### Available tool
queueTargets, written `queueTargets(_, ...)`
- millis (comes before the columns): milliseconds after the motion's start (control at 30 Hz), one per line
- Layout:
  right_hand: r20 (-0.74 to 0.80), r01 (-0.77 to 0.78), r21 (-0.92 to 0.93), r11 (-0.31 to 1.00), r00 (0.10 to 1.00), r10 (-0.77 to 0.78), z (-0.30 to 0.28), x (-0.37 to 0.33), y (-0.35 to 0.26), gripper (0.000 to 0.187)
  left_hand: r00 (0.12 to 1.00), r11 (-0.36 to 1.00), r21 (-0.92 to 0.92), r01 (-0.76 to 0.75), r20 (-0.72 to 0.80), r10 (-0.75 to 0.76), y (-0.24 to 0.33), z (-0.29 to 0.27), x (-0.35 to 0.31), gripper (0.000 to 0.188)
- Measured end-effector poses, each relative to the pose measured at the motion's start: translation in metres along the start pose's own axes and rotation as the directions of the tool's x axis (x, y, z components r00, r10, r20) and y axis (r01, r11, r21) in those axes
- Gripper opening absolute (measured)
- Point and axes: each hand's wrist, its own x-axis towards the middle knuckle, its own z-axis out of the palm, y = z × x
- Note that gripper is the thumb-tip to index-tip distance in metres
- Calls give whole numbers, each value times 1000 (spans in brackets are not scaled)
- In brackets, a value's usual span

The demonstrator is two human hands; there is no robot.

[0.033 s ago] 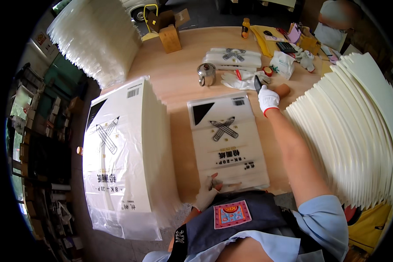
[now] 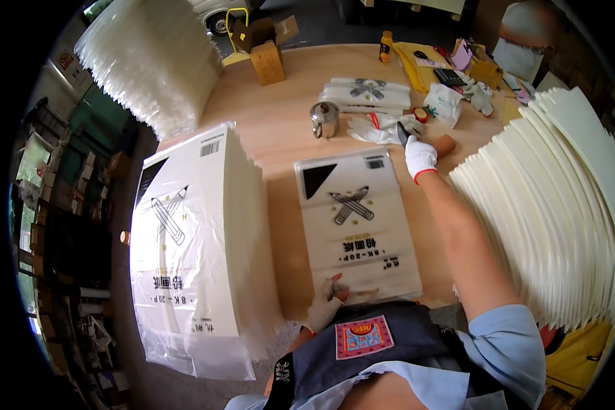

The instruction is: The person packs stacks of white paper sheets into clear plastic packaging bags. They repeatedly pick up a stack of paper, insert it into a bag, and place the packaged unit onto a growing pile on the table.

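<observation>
In front of me lies a flat pile of clear printed plastic bags with crossed pencils on them. My left hand, in a white glove with bare fingertips, rests at the pile's near edge with its fingers apart. My right hand, in a white glove with a red cuff, is past the pile's far right corner. Its fingers are closed on a dark elongated object, whose kind I cannot make out. Beside that hand is a brown rounded object. White work gloves lie just beyond.
A tall stack of bagged paper stands left, fanned white sheets right. Farther back are a metal cup, folded bags, a cardboard box, an orange-capped bottle and a calculator. A person is at far right.
The view has shifted very slightly. The dark object in my right hand leans a little differently; both hands stay in nearly the same places.
</observation>
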Motion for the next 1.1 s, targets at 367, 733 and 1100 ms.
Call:
queueTargets(367,34,363,-419,832,922,-385,59,43,3,30,988,975,164,-148,-21,153,-29,-5,8,60)
queueTargets(733,-174,303,329,895,950,-258,92,-91,7,62,962,954,-293,59,-238,-132,-90,-41,-86,51)
queueTargets(1100,44,-47,174,984,998,40,19,-262,67,59,944,900,435,2,-297,142,17,-21,-37,60)
